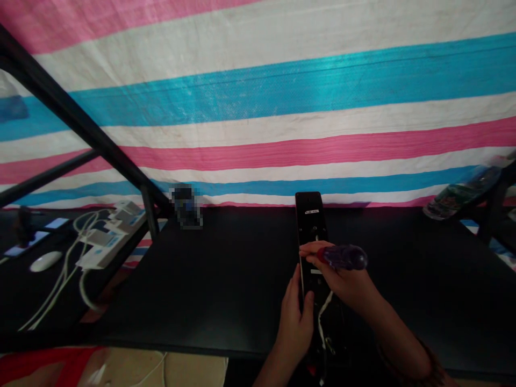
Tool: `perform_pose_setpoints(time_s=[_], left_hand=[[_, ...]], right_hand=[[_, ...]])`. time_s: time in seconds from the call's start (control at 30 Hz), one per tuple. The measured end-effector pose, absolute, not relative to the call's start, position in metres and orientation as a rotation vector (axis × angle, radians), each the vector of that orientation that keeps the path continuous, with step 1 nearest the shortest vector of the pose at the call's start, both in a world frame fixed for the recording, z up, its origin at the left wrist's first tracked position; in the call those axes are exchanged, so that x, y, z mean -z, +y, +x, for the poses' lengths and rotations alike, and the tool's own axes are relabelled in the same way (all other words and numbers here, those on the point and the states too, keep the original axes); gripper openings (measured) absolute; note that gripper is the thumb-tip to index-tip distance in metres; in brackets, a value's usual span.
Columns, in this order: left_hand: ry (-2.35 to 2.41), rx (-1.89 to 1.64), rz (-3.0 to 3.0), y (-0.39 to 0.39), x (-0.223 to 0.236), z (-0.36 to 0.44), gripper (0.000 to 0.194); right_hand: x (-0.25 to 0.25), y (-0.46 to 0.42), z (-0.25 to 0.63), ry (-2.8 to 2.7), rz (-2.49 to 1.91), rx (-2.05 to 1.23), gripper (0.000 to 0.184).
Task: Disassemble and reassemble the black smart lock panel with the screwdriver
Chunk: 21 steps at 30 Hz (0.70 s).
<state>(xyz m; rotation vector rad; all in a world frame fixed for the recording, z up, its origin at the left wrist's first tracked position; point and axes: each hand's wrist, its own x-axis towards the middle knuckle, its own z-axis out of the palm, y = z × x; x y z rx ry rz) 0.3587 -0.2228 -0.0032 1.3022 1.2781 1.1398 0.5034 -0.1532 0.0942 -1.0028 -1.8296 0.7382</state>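
Black panel (313, 285) on bench (226, 279), long axis front to back. Left hand (297, 321) clamped on panel's left edge; right hand (342, 280), nearer panel's far end, grip closed round purple-handled screwdriver (344, 257), tip hidden.

Left of centre, a pixelated object (186, 207) is unrecognisable; lower right of centre, the right hand (336, 277) hides the tip of the purple-handled tool (345, 257)

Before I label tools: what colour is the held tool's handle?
The handle is mostly dark purple, best in head view.
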Motion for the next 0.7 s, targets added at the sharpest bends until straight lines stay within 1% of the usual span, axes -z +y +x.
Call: perform_pose_setpoints(time_s=[0.13,0.2,0.33,0.43,0.57,0.63,0.7], left_hand=[[1.284,-1.134,1.279,-0.223,-0.001,0.360,0.057],[1.270,-1.143,1.278,-0.222,-0.004,0.361,0.056],[1.249,-1.155,1.279,-0.222,-0.007,0.361,0.056],[1.227,-1.174,1.262,-0.223,-0.005,0.360,0.057],[1.223,-1.147,1.303,-0.225,-0.004,0.360,0.060],[1.222,-1.121,1.326,-0.227,-0.004,0.361,0.061],[1.212,-1.111,1.334,-0.228,-0.003,0.362,0.061]], right_hand=[[-0.088,-0.149,0.497,-1.716,-1.114,-0.690,0.012],[-0.088,-0.148,0.491,-1.655,-1.136,-0.671,0.009],[-0.091,-0.149,0.485,-1.606,-1.072,-0.778,0.013],[-0.097,-0.151,0.486,-1.670,-1.010,-0.755,0.020],[-0.099,-0.151,0.485,-1.641,-1.072,-0.686,0.019],[-0.097,-0.150,0.482,-1.560,-1.123,-0.733,0.019],[-0.093,-0.149,0.480,-1.472,-1.141,-0.797,0.022]])
